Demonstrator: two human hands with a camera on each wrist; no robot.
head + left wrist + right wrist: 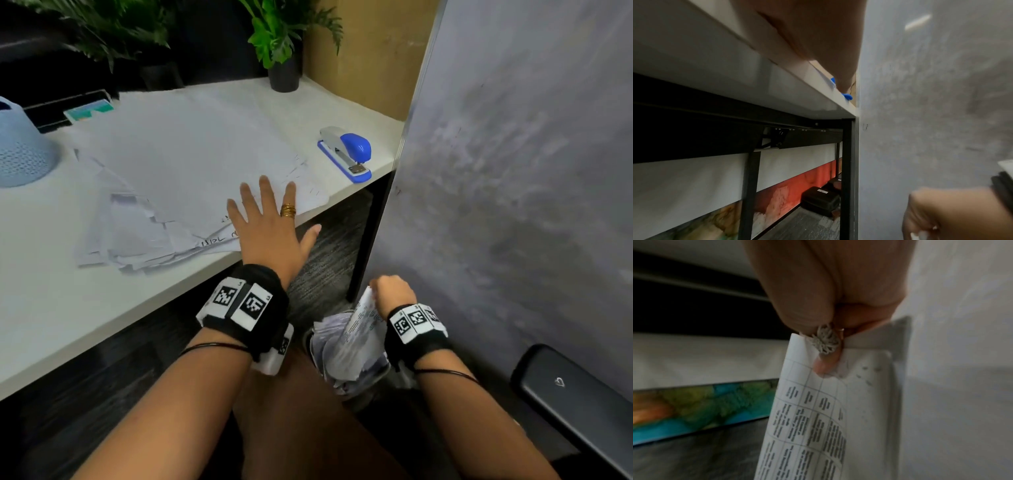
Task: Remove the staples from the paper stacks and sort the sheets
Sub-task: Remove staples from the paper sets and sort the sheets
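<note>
Progress looks well underway, as I read it: loose sheets (191,178) lie fanned over the desk (51,308), several with small holes at the near right corners, so I judge their staples are already out. They are not yet squared or split into clear groups, so the sorting seems mostly left.

My left hand (265,226) lies flat on the near right corner of the sheets, fingers straight and spread, pressing them down at the desk edge.

My right hand (392,294) is low, right of the desk, over a bin (346,363) stuffed with paper. Its fingers (807,305) are curled and pinch the top corner of a printed stack (818,426), which hangs down over the bin. In the right wrist view that corner looks torn and pocked with holes; I cannot tell whether a staple remains.

A blue stapler (349,152) sits apart at the far right. I see no staple remover.
</note>
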